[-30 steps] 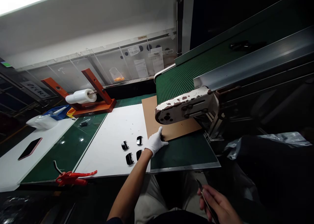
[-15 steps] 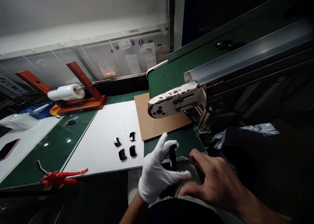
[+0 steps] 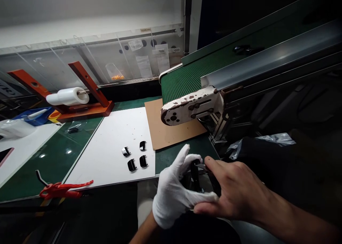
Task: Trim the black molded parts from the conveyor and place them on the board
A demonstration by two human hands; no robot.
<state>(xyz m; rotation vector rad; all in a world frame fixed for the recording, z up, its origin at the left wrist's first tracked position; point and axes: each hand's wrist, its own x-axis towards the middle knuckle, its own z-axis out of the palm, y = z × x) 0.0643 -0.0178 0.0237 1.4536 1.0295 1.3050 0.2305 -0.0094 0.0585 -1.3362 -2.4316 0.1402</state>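
My left hand (image 3: pixel 173 190), in a white glove, is closed around a black plastic part (image 3: pixel 195 176), its thumb and fingers curved about the ends. The part is held over the table's front edge, close to my body. My bare right hand (image 3: pixel 232 187) grips a thin, grey, blade-like tool (image 3: pixel 201 166), whose tip meets or nearly meets the upper end of the part. Most of this tool is hidden by my fingers. My right thumb lies close to the left fingertips. Several small glossy black pieces (image 3: pixel 143 161) lie on the white sheet (image 3: pixel 112 140) to the left.
A green conveyor belt (image 3: pixel 184 83) slopes up to the right, carrying a dark shiny part (image 3: pixel 242 50). Brown cardboard (image 3: pixel 171 137) lies beneath its end. A red air blow gun (image 3: pixel 58 189) rests at the left front edge; behind stands a film roll (image 3: pixel 68 96) on an orange stand (image 3: pixel 88 81).
My right hand has moved left, bringing the blade-like tool to the black part. The left hand has shifted slightly right, and the view has turned a little.
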